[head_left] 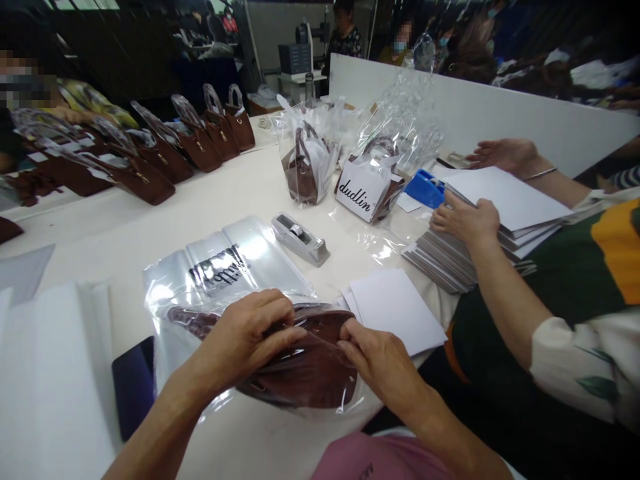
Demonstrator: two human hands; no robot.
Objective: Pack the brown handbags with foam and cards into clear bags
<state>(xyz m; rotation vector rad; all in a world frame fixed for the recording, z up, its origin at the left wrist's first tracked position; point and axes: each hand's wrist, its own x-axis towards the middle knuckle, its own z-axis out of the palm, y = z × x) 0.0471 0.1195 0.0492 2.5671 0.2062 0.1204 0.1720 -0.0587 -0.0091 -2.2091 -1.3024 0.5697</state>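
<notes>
A brown handbag [320, 383] lies on its side in front of me inside a clear plastic bag [287, 399]. Over its upper part, my left hand [260, 327] is closed with thumb and fingers gripping the film. At the bag's right end, my right hand [373, 350] pinches the plastic edge against the handbag. The handle stretches out to the left under the film. Beneath and beyond lies a stack of flat printed plastic bags [215, 260].
A tape dispenser [300, 239], white cards [395, 310] and a phone [134, 387] lie around. Wrapped handbags [367, 183] stand behind; several brown handbags [160, 157] line the far left. At right, a co-worker's hands [467, 217] handle stacked boards [443, 260].
</notes>
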